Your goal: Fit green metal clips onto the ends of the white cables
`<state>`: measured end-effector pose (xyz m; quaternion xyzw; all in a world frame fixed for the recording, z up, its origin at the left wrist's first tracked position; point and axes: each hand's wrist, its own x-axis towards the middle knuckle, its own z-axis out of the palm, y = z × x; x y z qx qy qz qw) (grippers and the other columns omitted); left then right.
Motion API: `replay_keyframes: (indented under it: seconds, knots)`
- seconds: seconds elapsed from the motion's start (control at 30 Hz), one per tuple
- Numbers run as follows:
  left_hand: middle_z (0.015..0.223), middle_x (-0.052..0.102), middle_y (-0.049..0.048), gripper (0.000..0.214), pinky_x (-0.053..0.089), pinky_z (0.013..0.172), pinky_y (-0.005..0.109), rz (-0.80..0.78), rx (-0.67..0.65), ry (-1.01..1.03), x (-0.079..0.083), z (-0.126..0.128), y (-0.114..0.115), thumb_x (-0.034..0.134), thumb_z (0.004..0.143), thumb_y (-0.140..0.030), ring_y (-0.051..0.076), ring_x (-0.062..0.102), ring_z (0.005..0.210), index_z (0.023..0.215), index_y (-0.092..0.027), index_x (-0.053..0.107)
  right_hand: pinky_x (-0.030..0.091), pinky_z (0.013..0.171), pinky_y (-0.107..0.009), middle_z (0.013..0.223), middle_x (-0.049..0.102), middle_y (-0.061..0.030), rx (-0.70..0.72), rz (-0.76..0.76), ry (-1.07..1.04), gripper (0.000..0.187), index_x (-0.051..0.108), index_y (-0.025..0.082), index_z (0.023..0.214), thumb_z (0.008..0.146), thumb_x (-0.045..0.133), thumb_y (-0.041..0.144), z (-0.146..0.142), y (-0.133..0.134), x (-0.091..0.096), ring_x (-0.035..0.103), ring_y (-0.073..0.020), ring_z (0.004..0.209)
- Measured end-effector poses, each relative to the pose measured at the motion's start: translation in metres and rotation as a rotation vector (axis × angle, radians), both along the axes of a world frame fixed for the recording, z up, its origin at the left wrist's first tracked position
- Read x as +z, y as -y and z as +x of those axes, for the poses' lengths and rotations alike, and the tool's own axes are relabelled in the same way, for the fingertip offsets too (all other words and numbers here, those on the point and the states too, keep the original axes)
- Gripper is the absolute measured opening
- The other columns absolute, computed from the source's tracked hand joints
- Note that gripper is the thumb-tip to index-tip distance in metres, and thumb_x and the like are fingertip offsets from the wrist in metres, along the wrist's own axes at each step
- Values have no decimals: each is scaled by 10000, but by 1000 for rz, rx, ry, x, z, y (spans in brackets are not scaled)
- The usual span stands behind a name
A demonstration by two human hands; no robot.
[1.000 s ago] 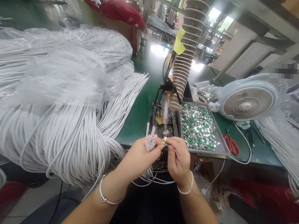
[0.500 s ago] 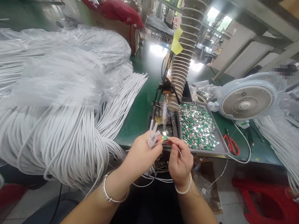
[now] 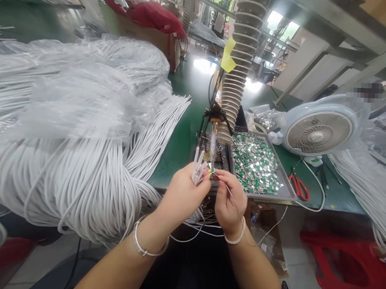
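My left hand [image 3: 186,191] is shut on a small bunch of white cable ends [image 3: 198,170], which stick up past the fingers. My right hand [image 3: 229,201] pinches a tiny green-and-silver piece [image 3: 213,170] at its fingertips, right beside those cable ends. A thin wire [image 3: 232,197] runs from the right fingers down past the wrist. Just above and beyond the hands, a soldering iron [image 3: 213,143] stands tip down in a dark holder. A little of its tip is hidden behind my fingers.
A huge bagged heap of white cable [image 3: 67,156] fills the left. A metal tray of small green-and-silver pieces [image 3: 255,164] lies to the right, with red-handled scissors [image 3: 299,187] and a pale blue fan [image 3: 318,133] beyond. A ribbed beige duct [image 3: 239,74] rises behind the iron.
Both hands have risen slightly toward the iron, and the cable ends now stand closer to the small piece. The view has shifted only a little.
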<state>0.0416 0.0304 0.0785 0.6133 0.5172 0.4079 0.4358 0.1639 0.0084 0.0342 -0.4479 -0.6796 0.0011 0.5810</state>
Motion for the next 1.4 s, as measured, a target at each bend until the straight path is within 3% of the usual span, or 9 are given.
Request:
replay_keyframes:
  seconds: [0.37,0.83,1.17,1.4]
  knots:
    - [728,634,1,63,440,624,255,1,21,16,4,-1,0,540,748,-214,160,584,678,746,-177,590,555,812,-367,983,662,-93,6,5,7,220,563,188,1007,861,446,73,-1,-1,3,642,-184,951]
    - [739,631,-8,45,446,634,241,10,30,48,-2,-2,1,532,753,-197,146,582,681,755,-188,576,553,800,-384,962,665,-84,22,-17,7,195,573,198,982,872,444,101,-2,-2,5,642,-193,941]
    - [772,614,8,61,425,656,257,-40,-25,76,-17,-2,7,508,771,-192,169,577,759,713,-191,525,540,783,-334,917,656,-61,48,-47,10,223,570,193,967,844,453,48,-2,4,-1,625,-165,894]
    - [701,559,6,178,423,660,271,-23,-204,168,-38,-4,23,465,853,-287,160,536,689,741,-185,560,529,757,-328,858,623,-60,38,-99,53,198,562,183,936,850,432,61,3,18,-5,612,-166,852]
